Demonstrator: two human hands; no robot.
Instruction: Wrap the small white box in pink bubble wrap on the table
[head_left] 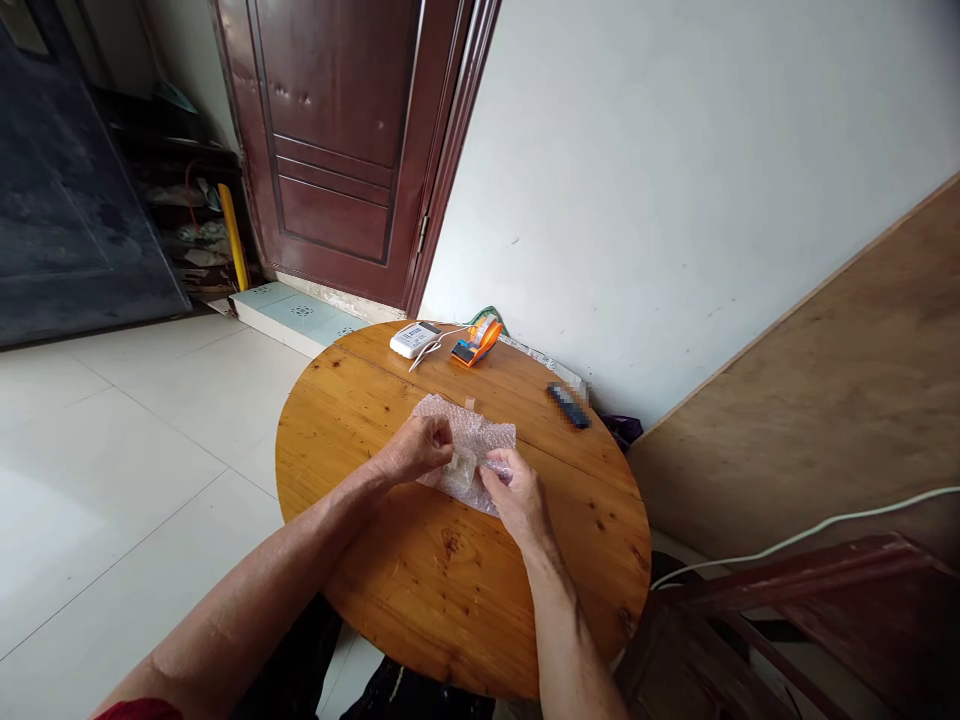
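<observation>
A sheet of bubble wrap lies on the round wooden table. On its middle sits a small, clear, squarish item, too small to name. My left hand is over the wrap's left part, fingers curled into a pinch beside the clear item; what is between the fingertips is hidden. At the right side of the wrap, my right hand has thumb and fingers closed on the bubble wrap's edge. A small tan piece shows at the wrap's far edge.
Toward the table's far edge are an orange tape dispenser and a white device with a cable. A dark, blurred-out object lies at the right. Behind the table stand a white wall and a brown door.
</observation>
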